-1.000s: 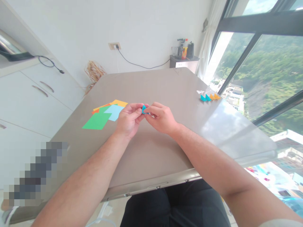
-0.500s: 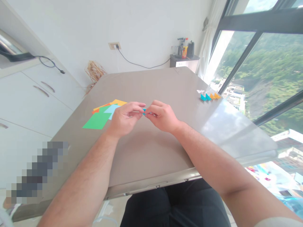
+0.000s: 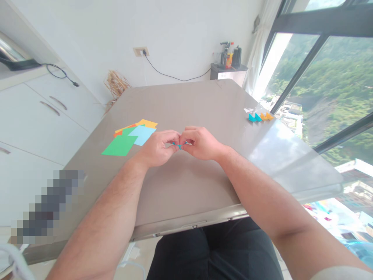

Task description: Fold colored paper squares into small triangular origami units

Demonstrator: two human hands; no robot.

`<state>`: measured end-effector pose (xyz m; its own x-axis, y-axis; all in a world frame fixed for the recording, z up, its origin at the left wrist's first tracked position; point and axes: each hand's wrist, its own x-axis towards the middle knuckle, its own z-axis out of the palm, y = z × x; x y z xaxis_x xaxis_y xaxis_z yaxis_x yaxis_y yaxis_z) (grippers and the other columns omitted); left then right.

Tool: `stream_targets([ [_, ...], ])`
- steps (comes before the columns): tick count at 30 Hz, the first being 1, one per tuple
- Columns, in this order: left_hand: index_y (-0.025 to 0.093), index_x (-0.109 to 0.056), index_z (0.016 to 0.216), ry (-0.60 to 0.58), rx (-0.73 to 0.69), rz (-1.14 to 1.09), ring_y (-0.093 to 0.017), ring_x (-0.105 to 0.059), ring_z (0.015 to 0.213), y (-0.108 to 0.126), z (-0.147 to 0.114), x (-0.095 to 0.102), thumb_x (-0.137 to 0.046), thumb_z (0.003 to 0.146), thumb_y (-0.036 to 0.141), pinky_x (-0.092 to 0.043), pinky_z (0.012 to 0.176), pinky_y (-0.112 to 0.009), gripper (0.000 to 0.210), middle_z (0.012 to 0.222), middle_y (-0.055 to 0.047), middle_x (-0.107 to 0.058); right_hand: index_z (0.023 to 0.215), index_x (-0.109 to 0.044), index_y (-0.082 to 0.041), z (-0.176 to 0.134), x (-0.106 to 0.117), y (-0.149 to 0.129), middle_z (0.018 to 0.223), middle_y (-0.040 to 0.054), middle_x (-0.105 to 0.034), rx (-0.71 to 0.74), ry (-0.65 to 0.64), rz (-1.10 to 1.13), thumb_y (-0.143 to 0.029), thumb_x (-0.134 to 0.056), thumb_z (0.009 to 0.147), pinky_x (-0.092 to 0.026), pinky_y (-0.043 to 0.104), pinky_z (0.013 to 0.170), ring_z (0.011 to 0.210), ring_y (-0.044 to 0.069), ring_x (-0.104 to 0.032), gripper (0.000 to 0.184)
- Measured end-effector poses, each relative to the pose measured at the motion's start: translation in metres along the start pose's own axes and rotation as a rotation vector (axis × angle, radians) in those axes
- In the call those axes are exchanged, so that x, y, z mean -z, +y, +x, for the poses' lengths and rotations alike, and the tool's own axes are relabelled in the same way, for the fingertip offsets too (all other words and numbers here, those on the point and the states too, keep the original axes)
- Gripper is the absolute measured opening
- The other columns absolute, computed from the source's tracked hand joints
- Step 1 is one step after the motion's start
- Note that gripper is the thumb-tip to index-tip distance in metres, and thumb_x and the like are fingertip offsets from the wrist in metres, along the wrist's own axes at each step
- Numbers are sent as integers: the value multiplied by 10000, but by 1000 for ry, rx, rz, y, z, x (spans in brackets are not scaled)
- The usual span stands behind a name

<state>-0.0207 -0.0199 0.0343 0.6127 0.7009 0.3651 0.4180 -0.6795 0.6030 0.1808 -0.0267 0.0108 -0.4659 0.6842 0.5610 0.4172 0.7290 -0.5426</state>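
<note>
Between my two hands, above the middle of the table (image 3: 186, 186), is a small piece of folded blue paper (image 3: 179, 146), mostly covered by fingers. My left hand (image 3: 161, 147) pinches its left side, and my right hand (image 3: 199, 143) pinches the right side. The fingertips of both hands meet over it. To the left of my left hand lie loose sheets: a green sheet (image 3: 121, 145), a light blue sheet (image 3: 142, 135) and a yellow-orange sheet (image 3: 147, 123), overlapping one another. The exact folds of the held paper cannot be made out.
Small folded blue paper shapes (image 3: 254, 118) and orange ones (image 3: 266, 116) stand in a row near the table's right edge, by the window. A low cabinet (image 3: 229, 72) with bottles is behind the table. White cupboards (image 3: 37, 116) line the left.
Both hands have lowered slightly, and their fingertips have come together on the blue paper. My left fingers, straighter before, are now curled. More of the light blue sheet shows.
</note>
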Motion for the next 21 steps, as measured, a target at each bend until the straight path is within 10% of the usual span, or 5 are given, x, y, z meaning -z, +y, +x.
stream_targets([
  [12, 209, -712, 853, -56, 27, -54, -194, -688, 923, -9, 0, -3, -621, 843, 226, -547, 860, -332, 93, 984, -35, -749, 714, -660, -177, 1, 1, 0, 709, -20, -540, -68, -31, 97, -158, -610, 721, -342, 253, 613, 629, 103, -457, 54],
  [21, 207, -665, 850, 195, 222, -295, -208, -746, 793, -11, -3, -11, -734, 787, 295, -603, 781, -350, 128, 820, -24, -762, 743, -683, -183, 3, 3, 1, 711, -22, -505, -42, 121, 46, -185, -675, 759, -350, 259, 619, 628, 103, -434, 18],
])
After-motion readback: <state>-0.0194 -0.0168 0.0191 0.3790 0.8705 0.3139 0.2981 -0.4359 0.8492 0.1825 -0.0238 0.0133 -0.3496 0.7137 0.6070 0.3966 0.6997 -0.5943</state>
